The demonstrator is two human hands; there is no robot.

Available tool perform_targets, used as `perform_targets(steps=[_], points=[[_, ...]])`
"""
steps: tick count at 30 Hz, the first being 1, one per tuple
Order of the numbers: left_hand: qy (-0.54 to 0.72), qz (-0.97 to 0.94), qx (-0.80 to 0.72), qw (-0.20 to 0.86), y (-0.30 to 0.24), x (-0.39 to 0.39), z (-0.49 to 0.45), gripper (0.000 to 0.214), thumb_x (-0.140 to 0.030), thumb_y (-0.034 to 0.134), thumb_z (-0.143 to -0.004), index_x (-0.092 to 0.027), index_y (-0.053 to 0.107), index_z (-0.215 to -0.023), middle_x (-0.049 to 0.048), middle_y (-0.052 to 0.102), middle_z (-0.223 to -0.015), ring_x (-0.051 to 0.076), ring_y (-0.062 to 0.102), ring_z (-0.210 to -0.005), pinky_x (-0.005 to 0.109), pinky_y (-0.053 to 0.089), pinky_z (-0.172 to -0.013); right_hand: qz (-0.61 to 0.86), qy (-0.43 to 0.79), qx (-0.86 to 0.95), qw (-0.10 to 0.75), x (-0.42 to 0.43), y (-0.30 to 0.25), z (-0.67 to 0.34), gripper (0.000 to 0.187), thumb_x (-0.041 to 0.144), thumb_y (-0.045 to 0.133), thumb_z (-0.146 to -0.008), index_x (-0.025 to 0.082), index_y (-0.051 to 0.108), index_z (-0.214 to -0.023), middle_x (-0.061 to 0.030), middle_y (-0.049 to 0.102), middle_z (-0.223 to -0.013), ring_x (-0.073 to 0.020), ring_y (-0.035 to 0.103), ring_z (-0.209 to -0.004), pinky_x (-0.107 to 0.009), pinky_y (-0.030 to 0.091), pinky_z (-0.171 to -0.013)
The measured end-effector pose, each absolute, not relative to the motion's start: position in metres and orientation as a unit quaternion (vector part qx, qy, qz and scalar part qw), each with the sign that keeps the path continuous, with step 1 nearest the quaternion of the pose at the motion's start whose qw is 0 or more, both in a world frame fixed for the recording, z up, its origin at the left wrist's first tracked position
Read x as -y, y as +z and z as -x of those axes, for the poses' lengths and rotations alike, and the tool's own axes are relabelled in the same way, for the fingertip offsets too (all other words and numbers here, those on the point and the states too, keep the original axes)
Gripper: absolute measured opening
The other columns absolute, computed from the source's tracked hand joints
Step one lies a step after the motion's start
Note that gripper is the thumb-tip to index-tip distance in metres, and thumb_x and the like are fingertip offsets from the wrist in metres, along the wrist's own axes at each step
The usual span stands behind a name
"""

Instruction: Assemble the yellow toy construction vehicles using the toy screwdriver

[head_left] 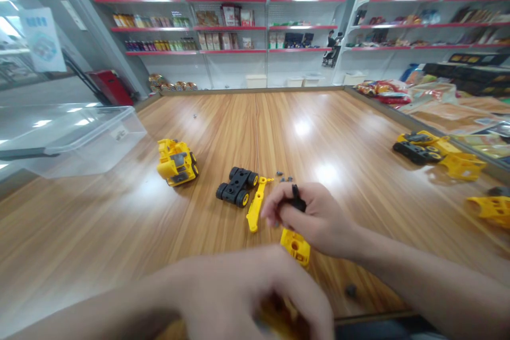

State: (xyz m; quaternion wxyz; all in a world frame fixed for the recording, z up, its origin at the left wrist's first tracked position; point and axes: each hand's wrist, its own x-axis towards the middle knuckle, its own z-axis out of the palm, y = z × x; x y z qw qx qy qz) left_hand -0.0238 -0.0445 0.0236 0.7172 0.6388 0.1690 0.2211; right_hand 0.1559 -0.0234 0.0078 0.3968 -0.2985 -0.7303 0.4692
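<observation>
My right hand (311, 218) pinches a small black plastic part (295, 197) between thumb and fingers, above the table. Just below it lies a yellow toy body piece (295, 247). My left hand (243, 297) is at the bottom edge, blurred, with a yellow part (281, 319) in its fingers. Ahead of my hands are a long yellow plastic strip (255, 204), a black toy chassis (237, 186) on yellow wheels, and several small dark screws (285, 177). Further left stands a yellow toy truck (176, 162).
The wooden table (119, 223) holds a second black-and-yellow toy (416, 146), yellow shell pieces (464, 166) and a dark screw (350, 290). A transparent plastic box (75, 141) sits at the left. Packaging lies along the right edge, and red-edged store shelves (227, 26) stand behind.
</observation>
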Motion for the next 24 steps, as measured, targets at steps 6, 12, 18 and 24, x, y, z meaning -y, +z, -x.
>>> perform_targets(steps=[6, 12, 18, 24], points=[[0.544, -0.319, -0.308, 0.712, 0.015, -0.026, 0.071, 0.010, -0.020, 0.062, -0.080, -0.015, 0.070, -0.083, 0.0070, 0.071, -0.087, 0.018, 0.066, -0.080, 0.028, 0.056, -0.073, 0.361, 0.165, 0.878, 0.269, -0.002, -0.010, -0.171, 0.039, -0.002, 0.047, -0.079, 0.020, 0.071, -0.100, -0.0055, 0.068, -0.099, -0.0176, 0.063, -0.092, -0.030, 0.047, -0.080], [0.492, -0.300, -0.337, 0.745, 0.012, -0.020, 0.064, 0.029, -0.022, 0.061, -0.083, -0.016, 0.063, -0.111, 0.0111, 0.070, -0.109, 0.024, 0.068, -0.093, 0.034, 0.056, -0.076, 0.392, 0.127, 0.899, 0.148, -0.006, -0.014, -0.172, 0.009, 0.020, 0.068, -0.084, 0.022, 0.076, -0.088, -0.0025, 0.068, -0.083, -0.0159, 0.063, -0.075, -0.027, 0.042, -0.066], [0.405, -0.428, -0.349, 0.729, 0.004, -0.008, 0.055, 0.033, -0.021, 0.068, -0.078, -0.016, 0.059, -0.109, 0.0083, 0.066, -0.108, 0.018, 0.063, -0.084, 0.028, 0.050, -0.071, 0.387, 0.126, 0.907, 0.108, -0.008, -0.020, -0.172, 0.011, 0.017, 0.070, -0.081, 0.025, 0.076, -0.086, 0.0000, 0.069, -0.080, -0.0139, 0.064, -0.074, -0.024, 0.041, -0.064], [0.338, -0.499, -0.332, 0.725, 0.000, -0.012, 0.056, 0.018, -0.027, 0.053, -0.082, -0.012, 0.061, -0.085, 0.0093, 0.064, -0.079, 0.018, 0.057, -0.070, 0.028, 0.043, -0.063, 0.391, 0.116, 0.909, 0.089, -0.007, -0.017, -0.169, 0.007, 0.014, 0.067, -0.082, 0.019, 0.071, -0.080, -0.0014, 0.069, -0.078, -0.0157, 0.064, -0.072, -0.026, 0.041, -0.063]])
